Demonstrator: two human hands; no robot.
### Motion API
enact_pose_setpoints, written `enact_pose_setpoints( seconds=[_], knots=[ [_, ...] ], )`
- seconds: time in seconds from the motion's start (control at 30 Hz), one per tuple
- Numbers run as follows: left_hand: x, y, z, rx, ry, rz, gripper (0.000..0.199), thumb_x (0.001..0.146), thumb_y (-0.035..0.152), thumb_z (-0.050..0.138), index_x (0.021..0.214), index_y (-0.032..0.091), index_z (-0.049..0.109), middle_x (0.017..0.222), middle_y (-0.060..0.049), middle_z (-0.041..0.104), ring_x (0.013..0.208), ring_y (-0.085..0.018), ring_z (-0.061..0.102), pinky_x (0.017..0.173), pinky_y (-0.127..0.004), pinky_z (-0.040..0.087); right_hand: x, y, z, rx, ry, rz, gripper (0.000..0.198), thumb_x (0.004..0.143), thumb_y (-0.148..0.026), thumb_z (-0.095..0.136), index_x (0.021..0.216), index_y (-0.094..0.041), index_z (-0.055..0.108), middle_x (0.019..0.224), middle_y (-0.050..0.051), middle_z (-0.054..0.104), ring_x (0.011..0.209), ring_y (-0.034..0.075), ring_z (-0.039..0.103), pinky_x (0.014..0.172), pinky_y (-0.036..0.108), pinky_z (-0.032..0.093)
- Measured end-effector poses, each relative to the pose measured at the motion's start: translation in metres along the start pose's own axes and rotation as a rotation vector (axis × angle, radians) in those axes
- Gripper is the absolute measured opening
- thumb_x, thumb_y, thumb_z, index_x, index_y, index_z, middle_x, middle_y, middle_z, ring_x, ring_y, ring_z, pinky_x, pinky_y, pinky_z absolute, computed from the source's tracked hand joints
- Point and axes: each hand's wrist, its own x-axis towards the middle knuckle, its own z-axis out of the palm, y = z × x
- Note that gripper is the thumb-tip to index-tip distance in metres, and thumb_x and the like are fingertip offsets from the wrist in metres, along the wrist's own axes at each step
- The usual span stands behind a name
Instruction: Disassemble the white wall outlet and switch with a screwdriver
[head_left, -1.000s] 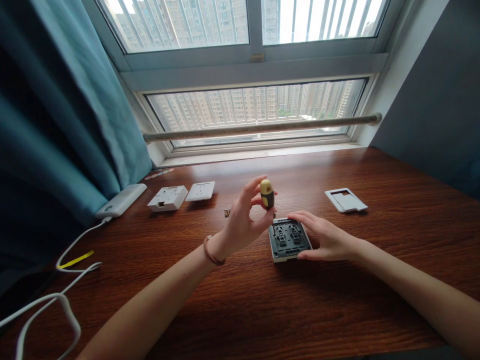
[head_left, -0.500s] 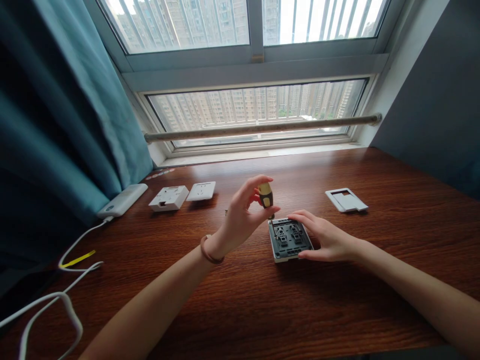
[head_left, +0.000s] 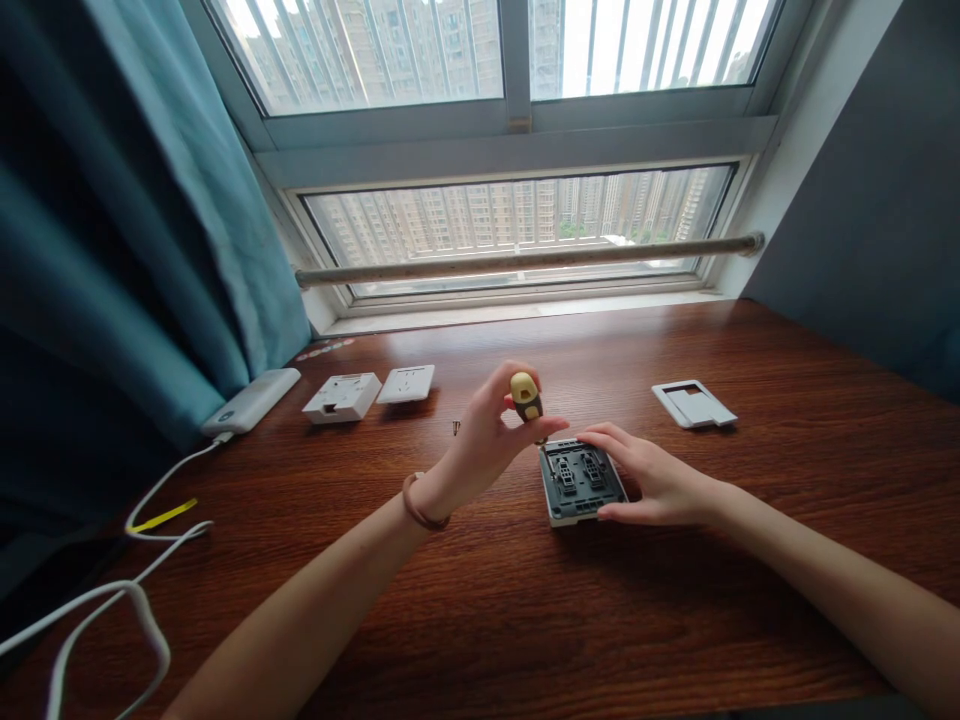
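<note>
My left hand is closed round the yellow and black handle of a screwdriver. The shaft points down to the upper left part of a wall switch with its dark inside facing up. Whether the tip sits in a screw is too small to tell. Thumb and fingers of my right hand grip the switch from its right side, against the tabletop. Small screws stand on the table just left of my left hand.
A white frame with a cover plate lies at the right. Toward the left are a white box, a socket plate, a white power bank with a cable, and a yellow strip. A window rail runs behind the table.
The screwdriver handle has tilted, its top now leaning more toward me and slightly left. My right hand still holds the switch in place. The whole view has shifted slightly.
</note>
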Motion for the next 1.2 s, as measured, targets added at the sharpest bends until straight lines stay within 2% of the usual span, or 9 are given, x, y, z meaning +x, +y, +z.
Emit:
enact_pose_setpoints(
  seconds=[0.17, 0.37, 0.47, 0.53, 0.63, 0.73, 0.97, 1.07, 1.2],
  knots=[
    [0.001, -0.002, 0.000, -0.082, -0.016, -0.059, 0.037, 0.068, 0.021, 0.073, 0.099, 0.017, 0.052, 0.074, 0.002, 0.055, 0.068, -0.010, 0.056, 0.062, -0.022, 0.053, -0.001, 0.001, 0.001, 0.008, -0.001, -0.004, 0.075, 0.070, -0.042, 0.069, 0.133, -0.020, 0.034, 0.126, 0.014, 0.045, 0.113, 0.026, 0.050, 0.095, 0.037, 0.042],
    [-0.002, 0.002, 0.000, -0.183, -0.156, 0.014, 0.059, 0.085, 0.014, 0.052, 0.134, 0.027, 0.022, 0.108, -0.009, 0.058, 0.086, -0.016, 0.064, 0.079, -0.035, 0.055, -0.001, 0.002, 0.001, 0.006, 0.010, -0.011, 0.075, 0.070, -0.041, 0.069, 0.133, -0.020, 0.033, 0.127, 0.014, 0.044, 0.112, 0.026, 0.050, 0.093, 0.037, 0.043],
    [-0.003, 0.004, 0.000, -0.159, -0.211, 0.055, 0.050, 0.088, 0.016, 0.045, 0.132, 0.029, 0.026, 0.117, -0.011, 0.052, 0.087, -0.016, 0.063, 0.079, -0.037, 0.055, -0.001, 0.002, 0.001, 0.015, 0.010, -0.014, 0.075, 0.070, -0.041, 0.069, 0.133, -0.020, 0.033, 0.127, 0.014, 0.044, 0.112, 0.026, 0.050, 0.093, 0.037, 0.043],
    [-0.004, 0.003, 0.000, -0.136, -0.211, 0.063, 0.047, 0.087, 0.019, 0.050, 0.128, 0.029, 0.030, 0.116, -0.010, 0.051, 0.086, -0.016, 0.062, 0.079, -0.037, 0.054, -0.001, 0.002, 0.001, 0.013, 0.007, -0.013, 0.075, 0.070, -0.041, 0.069, 0.133, -0.020, 0.033, 0.127, 0.014, 0.044, 0.112, 0.026, 0.050, 0.094, 0.037, 0.043],
    [-0.006, 0.000, 0.002, -0.029, -0.096, 0.099, 0.058, 0.072, 0.022, 0.071, 0.119, 0.027, 0.039, 0.105, -0.006, 0.055, 0.086, -0.016, 0.059, 0.079, -0.034, 0.053, -0.001, 0.002, 0.001, 0.006, 0.000, -0.013, 0.074, 0.071, -0.042, 0.068, 0.133, -0.021, 0.034, 0.126, 0.013, 0.044, 0.112, 0.026, 0.050, 0.093, 0.037, 0.043],
    [-0.006, -0.001, 0.003, 0.051, 0.020, 0.123, 0.053, 0.067, 0.020, 0.075, 0.112, 0.025, 0.046, 0.088, 0.000, 0.055, 0.078, -0.013, 0.057, 0.074, -0.030, 0.053, -0.001, 0.001, 0.001, 0.011, -0.001, -0.018, 0.074, 0.071, -0.042, 0.068, 0.133, -0.022, 0.034, 0.126, 0.013, 0.045, 0.112, 0.027, 0.050, 0.094, 0.038, 0.043],
    [-0.004, 0.011, 0.002, -0.039, -0.159, 0.138, 0.045, 0.082, 0.009, 0.051, 0.121, 0.022, 0.035, 0.097, -0.005, 0.056, 0.077, -0.013, 0.062, 0.070, -0.029, 0.054, 0.000, 0.000, 0.001, 0.007, 0.003, -0.026, 0.074, 0.072, -0.042, 0.067, 0.133, -0.021, 0.032, 0.129, 0.013, 0.043, 0.114, 0.026, 0.049, 0.095, 0.036, 0.043],
    [-0.006, 0.011, 0.000, 0.096, -0.142, 0.204, 0.045, 0.078, 0.010, 0.057, 0.117, 0.021, 0.036, 0.100, -0.006, 0.054, 0.076, -0.012, 0.060, 0.071, -0.030, 0.053, 0.000, 0.001, 0.001, -0.012, -0.005, -0.021, 0.075, 0.072, -0.042, 0.067, 0.134, -0.020, 0.032, 0.129, 0.013, 0.042, 0.114, 0.026, 0.048, 0.095, 0.037, 0.042],
    [-0.004, 0.007, -0.002, 0.305, -0.038, 0.256, 0.045, 0.071, 0.020, 0.071, 0.108, 0.020, 0.046, 0.085, -0.001, 0.052, 0.069, -0.011, 0.053, 0.067, -0.027, 0.051, 0.000, 0.002, 0.001, -0.016, -0.009, -0.014, 0.075, 0.072, -0.043, 0.067, 0.135, -0.021, 0.032, 0.127, 0.014, 0.043, 0.113, 0.027, 0.049, 0.094, 0.038, 0.043]
  ],
)
